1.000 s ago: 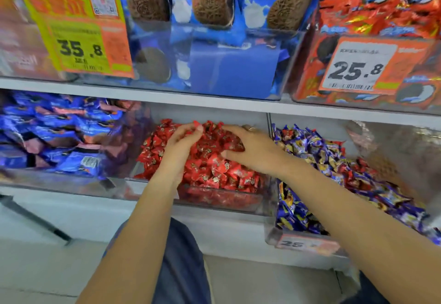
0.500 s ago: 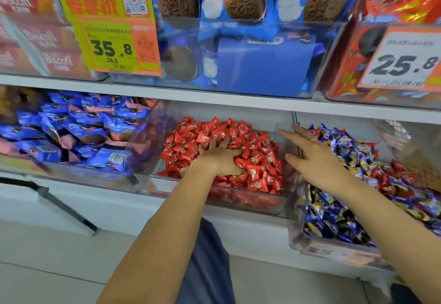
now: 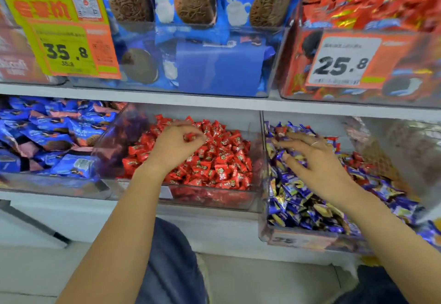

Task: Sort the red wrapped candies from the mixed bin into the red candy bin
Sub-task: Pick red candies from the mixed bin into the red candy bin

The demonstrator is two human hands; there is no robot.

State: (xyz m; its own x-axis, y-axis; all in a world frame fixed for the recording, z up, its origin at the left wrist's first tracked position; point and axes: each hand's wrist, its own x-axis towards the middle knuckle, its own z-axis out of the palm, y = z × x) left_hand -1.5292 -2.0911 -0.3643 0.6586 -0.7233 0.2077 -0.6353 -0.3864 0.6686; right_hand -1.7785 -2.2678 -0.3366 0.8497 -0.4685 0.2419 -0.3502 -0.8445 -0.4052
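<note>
While the left hand (image 3: 175, 146) is held over the heap in the red candy bin (image 3: 212, 196), its fingers are curled and a single red wrapped candy (image 3: 190, 136) is pinched between thumb and fingertips, just above the other red candies. The right hand (image 3: 315, 160) is spread over the mixed bin (image 3: 303, 239) on the right, its fingers straight and apart, the fingertips touching the top of the pile of blue-and-gold wrapped candies (image 3: 298, 203); nothing is seen to be gripped by it. A ring (image 3: 314, 143) is worn on one of its fingers. Red wrapped pieces are scattered in the mixed bin: one stray red candy (image 3: 281, 131) lies near the back left corner, just beside the right fingertips, and more are seen farther right along the back of the heap.

The step in hand is judged to be a double one: a red piece is about to be released into its proper bin, while the next is being sought in the mixed pile. The task is far from finished, since several red pieces are left among the blue.

For the next move, the left pinch would need to be loosened over the red heap, and the right fingers closed on one red wrapper alone, the slippery blue ones around it being left behind.
</note>
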